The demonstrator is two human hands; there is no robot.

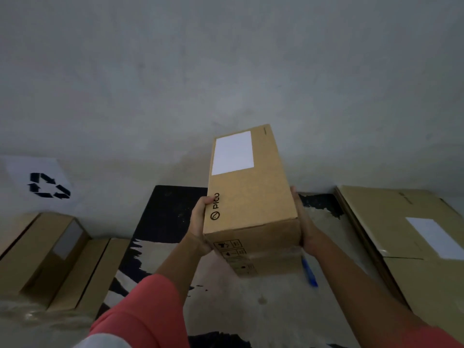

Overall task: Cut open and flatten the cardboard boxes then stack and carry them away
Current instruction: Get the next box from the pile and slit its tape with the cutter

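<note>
**Cardboard PICO box point(248, 197) held clear of the floor**

Left edge of the floor: closed boxes point(42, 249) along the wall, below a recycling sign point(47, 185). Left hand point(200, 222) curls its fingers over the PICO box's upper left edge. The box hangs above the rug point(170, 214), white label up. Right hand point(305, 227) lies against its right face; finger curl cannot be told. Blue pen-like tool point(309, 273) on the rug beneath. Flattened boxes point(391, 222) at the right edge.
</note>
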